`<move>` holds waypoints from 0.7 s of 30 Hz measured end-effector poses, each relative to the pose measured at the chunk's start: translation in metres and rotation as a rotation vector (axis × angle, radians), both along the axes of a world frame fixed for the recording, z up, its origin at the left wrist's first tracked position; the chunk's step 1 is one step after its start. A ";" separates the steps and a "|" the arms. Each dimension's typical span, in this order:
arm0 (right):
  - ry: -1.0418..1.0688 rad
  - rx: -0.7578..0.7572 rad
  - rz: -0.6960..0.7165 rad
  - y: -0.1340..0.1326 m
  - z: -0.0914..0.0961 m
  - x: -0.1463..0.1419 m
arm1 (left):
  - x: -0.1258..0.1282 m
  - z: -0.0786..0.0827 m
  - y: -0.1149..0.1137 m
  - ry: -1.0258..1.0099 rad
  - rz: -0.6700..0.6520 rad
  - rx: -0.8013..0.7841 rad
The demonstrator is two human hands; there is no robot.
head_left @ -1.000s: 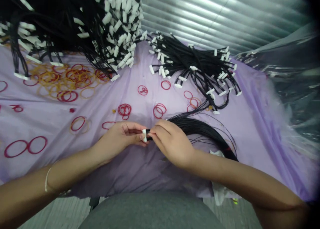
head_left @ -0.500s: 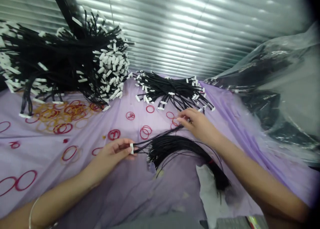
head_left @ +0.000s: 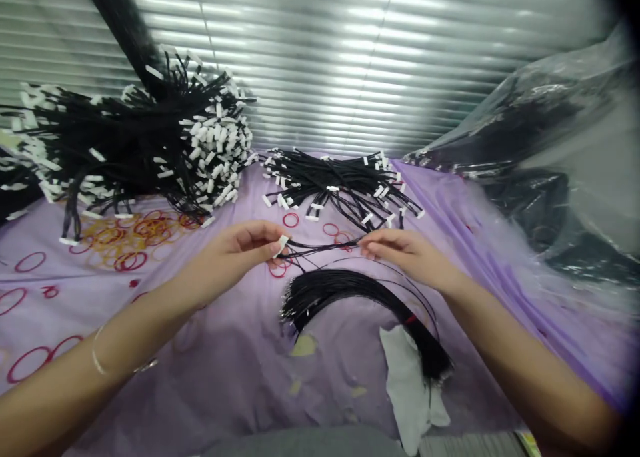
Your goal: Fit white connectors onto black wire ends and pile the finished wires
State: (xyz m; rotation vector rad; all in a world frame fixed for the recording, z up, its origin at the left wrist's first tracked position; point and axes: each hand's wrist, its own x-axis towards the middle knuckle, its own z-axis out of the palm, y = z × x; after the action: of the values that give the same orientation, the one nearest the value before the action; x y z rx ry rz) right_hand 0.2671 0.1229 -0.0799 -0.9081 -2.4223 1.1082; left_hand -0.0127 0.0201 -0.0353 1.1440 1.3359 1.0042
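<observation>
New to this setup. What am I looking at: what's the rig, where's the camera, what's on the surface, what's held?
There's no machine: these are a person's bare hands. One camera, worn on the head, takes every picture, looking forward and down. The left hand pinches a small white connector; black wires run from it to the fingertips of the right hand. Below lies a curved wire bundle on a purple sheet. Behind are a large pile and a smaller pile of black cables with white ends. Red and yellow bands lie loose at left.
</observation>
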 end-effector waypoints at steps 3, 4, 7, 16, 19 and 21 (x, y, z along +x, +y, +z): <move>-0.126 0.168 -0.073 0.008 -0.028 -0.008 | 0.001 -0.001 -0.007 -0.038 -0.041 -0.075; -0.155 0.201 -0.067 0.009 -0.036 -0.010 | 0.000 -0.003 -0.009 -0.056 -0.042 -0.095; -0.234 0.273 -0.059 0.009 -0.049 -0.013 | -0.003 -0.012 -0.012 -0.120 -0.025 -0.127; -0.417 0.374 -0.099 0.002 0.005 0.033 | -0.024 -0.047 -0.009 -0.339 0.170 -0.254; -0.388 0.415 -0.253 -0.001 0.037 0.063 | -0.030 -0.060 -0.011 -0.347 0.207 -0.298; -0.320 0.425 -0.411 -0.007 0.054 0.078 | -0.032 -0.068 -0.013 -0.339 0.240 -0.322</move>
State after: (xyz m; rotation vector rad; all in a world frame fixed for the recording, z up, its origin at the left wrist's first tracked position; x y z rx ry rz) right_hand 0.3447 0.1162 -0.0259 -1.4207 -2.4046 0.3045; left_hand -0.0445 0.0070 -0.1031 0.5525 1.3166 1.0529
